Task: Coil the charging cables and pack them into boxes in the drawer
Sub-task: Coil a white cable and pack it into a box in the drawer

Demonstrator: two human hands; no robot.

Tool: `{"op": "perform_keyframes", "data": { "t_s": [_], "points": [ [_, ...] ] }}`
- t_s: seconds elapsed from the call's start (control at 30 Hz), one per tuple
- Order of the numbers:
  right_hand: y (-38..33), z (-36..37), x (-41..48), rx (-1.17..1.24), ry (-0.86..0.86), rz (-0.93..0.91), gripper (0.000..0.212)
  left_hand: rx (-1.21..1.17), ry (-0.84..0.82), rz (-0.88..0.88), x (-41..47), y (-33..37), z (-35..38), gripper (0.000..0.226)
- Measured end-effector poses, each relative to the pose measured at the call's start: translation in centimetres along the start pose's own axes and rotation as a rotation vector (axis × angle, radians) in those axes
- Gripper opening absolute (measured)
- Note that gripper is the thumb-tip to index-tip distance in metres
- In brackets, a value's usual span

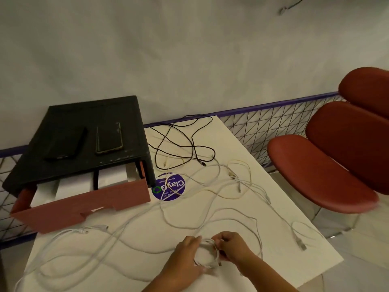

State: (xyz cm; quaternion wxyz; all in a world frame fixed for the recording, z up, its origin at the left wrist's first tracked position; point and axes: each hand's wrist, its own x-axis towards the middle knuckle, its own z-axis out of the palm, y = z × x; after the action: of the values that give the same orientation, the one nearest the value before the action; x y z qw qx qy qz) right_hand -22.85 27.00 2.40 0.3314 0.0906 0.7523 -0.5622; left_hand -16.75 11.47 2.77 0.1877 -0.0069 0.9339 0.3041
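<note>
A small coil of white charging cable (207,255) sits between my hands near the table's front edge. My left hand (185,258) grips the coil's left side, and my right hand (230,247) pinches its right side with curled fingers. Several loose white cables (212,199) sprawl across the white table (294,268). A black cable (189,142) lies tangled at the back. The reddish drawer (84,204) stands pulled out of a black cabinet (88,114) at the left, with white boxes (73,186) inside.
Two dark phones (109,138) lie on top of the cabinet. A round purple sticker (169,187) marks the table beside the drawer. Red padded chairs (328,161) stand to the right, and a wire-grid railing (252,125) runs behind the table.
</note>
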Motion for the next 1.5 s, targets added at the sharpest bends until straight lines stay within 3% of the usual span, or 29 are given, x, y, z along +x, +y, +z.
{"op": "perform_keyframes", "data": {
  "t_s": [0.33,0.53,0.8,1.0,1.13,1.17,1.5],
  "points": [
    [1.0,-0.3,0.1,-0.428,0.164,-0.152,0.034,0.078,0.026,-0.003,-0.1,-0.3,1.3,0.062],
    [0.3,-0.8,0.3,-0.422,0.192,-0.193,0.036,-0.049,0.111,-0.041,-0.6,-0.4,0.5,0.058],
    [-4.0,0.0,1.5,-0.286,0.238,-0.293,0.030,-0.281,0.382,-0.138,-0.9,-2.9,-4.4,0.049],
    [-8.6,4.2,3.0,-0.183,0.196,-0.369,0.024,-0.712,0.698,-0.394,-1.3,-6.3,-9.5,0.034],
    [-12.2,7.6,4.1,-0.194,0.149,-0.417,0.021,-1.619,0.791,-0.505,-2.6,-8.2,-13.0,0.036],
    [-13.2,8.5,4.4,-0.207,0.136,-0.428,0.022,-1.754,0.805,-0.521,-2.8,-8.8,-13.7,0.039],
    [-20.4,15.6,6.9,-0.613,0.172,-0.705,0.045,-2.005,0.879,-0.536,-1.9,-13.0,-16.2,0.080]
  ]
}}
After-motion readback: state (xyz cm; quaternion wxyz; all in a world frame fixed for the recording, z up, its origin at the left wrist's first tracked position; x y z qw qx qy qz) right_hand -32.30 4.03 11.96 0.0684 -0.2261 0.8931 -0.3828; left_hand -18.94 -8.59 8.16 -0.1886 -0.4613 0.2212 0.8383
